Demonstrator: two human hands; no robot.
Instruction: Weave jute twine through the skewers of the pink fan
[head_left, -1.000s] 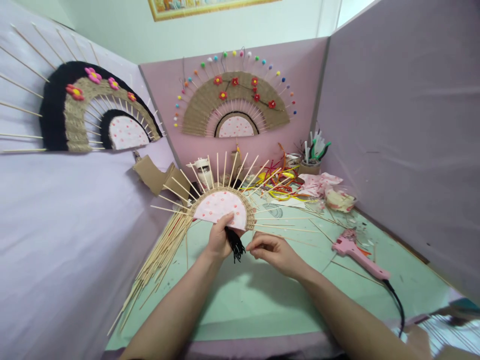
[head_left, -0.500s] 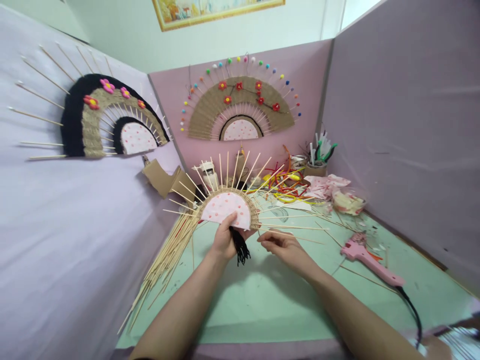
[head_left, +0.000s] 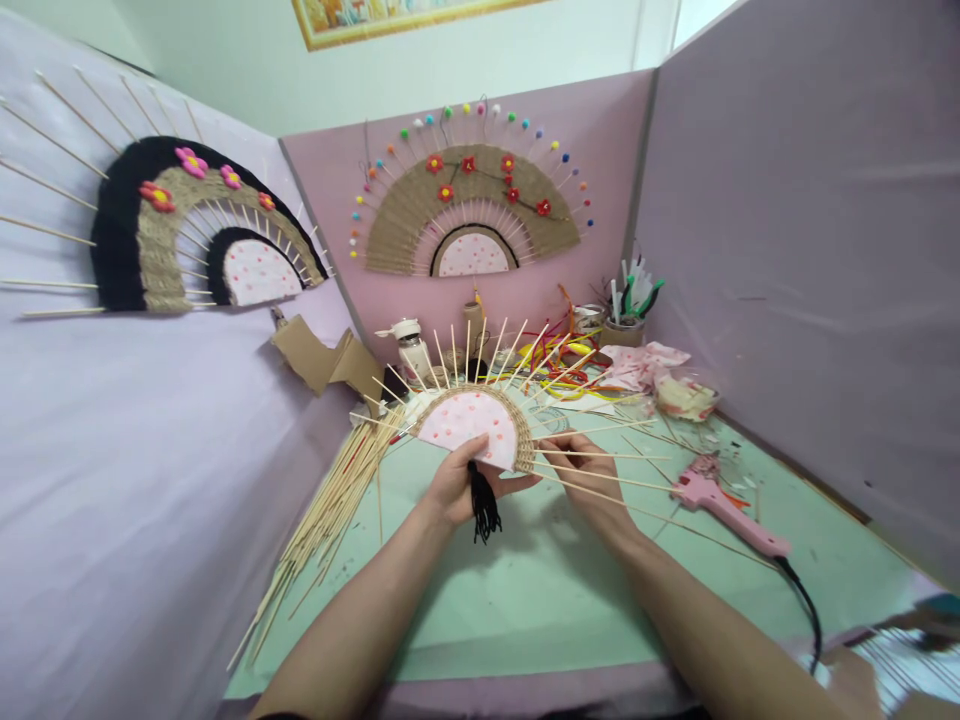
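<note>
My left hand (head_left: 457,485) grips a half-round fan piece (head_left: 469,425) by its flat lower edge, thumb on the pink dotted face. A woven tan band borders the curve, and thin sticks (head_left: 559,375) radiate from it. A black tassel (head_left: 484,505) hangs beside my left palm. At the fan's right side, my right hand (head_left: 585,470) is among the lower sticks, its thumb and fingertips pinched together near the woven band. What those fingertips hold is too small to make out. Several sticks cross in front of the right hand.
Loose sticks (head_left: 330,510) lie in a pile at the left. A pink glue gun (head_left: 731,510) with a black cord rests at the right. Behind are coloured pipe cleaners (head_left: 562,365), a white bottle (head_left: 412,350) and bent cardboard (head_left: 326,362). Finished fans (head_left: 480,205) hang on the walls.
The fan piece has turned slightly clockwise and shifted right. My right hand has moved up from below the sticks to behind them, close to the band. The view has shifted a little.
</note>
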